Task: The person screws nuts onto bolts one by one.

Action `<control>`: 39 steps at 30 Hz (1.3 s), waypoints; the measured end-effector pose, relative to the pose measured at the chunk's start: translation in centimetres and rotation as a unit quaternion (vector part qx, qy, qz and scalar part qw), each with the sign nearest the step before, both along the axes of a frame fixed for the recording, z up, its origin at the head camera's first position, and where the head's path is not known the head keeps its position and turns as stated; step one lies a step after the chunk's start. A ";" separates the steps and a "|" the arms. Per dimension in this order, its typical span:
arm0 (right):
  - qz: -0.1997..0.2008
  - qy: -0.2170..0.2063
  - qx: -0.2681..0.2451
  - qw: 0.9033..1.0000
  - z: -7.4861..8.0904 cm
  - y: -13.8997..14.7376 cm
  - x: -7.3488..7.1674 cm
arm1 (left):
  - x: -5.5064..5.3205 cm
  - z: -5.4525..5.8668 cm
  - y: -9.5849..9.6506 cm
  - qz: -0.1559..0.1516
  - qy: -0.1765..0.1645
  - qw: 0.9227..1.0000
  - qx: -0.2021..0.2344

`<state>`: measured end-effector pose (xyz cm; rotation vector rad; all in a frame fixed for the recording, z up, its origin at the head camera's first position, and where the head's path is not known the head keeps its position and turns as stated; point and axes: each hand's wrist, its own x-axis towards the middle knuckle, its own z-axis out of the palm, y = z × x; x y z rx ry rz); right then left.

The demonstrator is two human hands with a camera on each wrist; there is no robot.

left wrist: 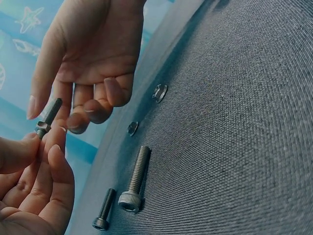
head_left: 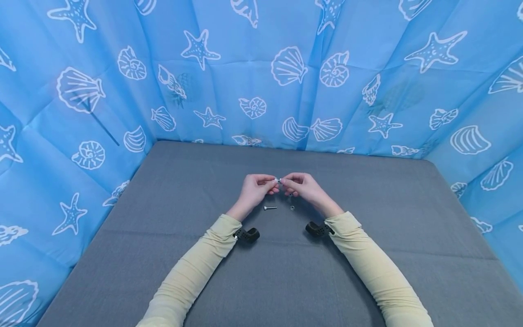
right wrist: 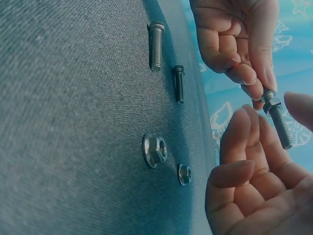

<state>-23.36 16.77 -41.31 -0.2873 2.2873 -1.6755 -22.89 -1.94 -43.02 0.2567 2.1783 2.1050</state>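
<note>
My left hand (head_left: pixel 254 190) pinches the head end of a metal bolt (right wrist: pixel 282 128) between thumb and fingers; that head is mostly hidden. A hex nut (right wrist: pixel 270 106) sits on the bolt's shank, near the pinching fingertips, with bare thread beyond it. Around the threaded end, my right hand (head_left: pixel 305 187) has its thumb and index finger on either side, the thumb apart from the metal. Whether the index finger touches the bolt I cannot tell. Below the hands lie a large socket-head bolt (left wrist: pixel 136 178), a smaller bolt (left wrist: pixel 104 209), a large flange nut (right wrist: pixel 155 151) and a smaller flange nut (right wrist: pixel 185 175).
A grey cloth-covered table (head_left: pixel 196 263) stretches under both forearms. Blue curtains (head_left: pixel 253 81) with shell and starfish prints hang behind it and at both sides. Each wrist carries a black camera mount, one at the left wrist (head_left: pixel 247 235) and one at the right (head_left: pixel 318 229).
</note>
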 end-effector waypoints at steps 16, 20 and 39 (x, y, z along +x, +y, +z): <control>0.004 0.017 -0.018 1.000 -0.2 0.1 -0.1 | -0.1 -0.2 0.0 -0.002 0.004 1.000 -0.005; 0.002 0.015 -0.010 1.000 -0.2 0.0 -0.1 | -0.2 -0.3 0.1 -0.004 0.004 1.000 0.000; 0.003 0.016 -0.011 1.000 -0.1 -0.2 -0.2 | -0.2 -0.1 -0.2 -0.004 0.000 1.000 0.003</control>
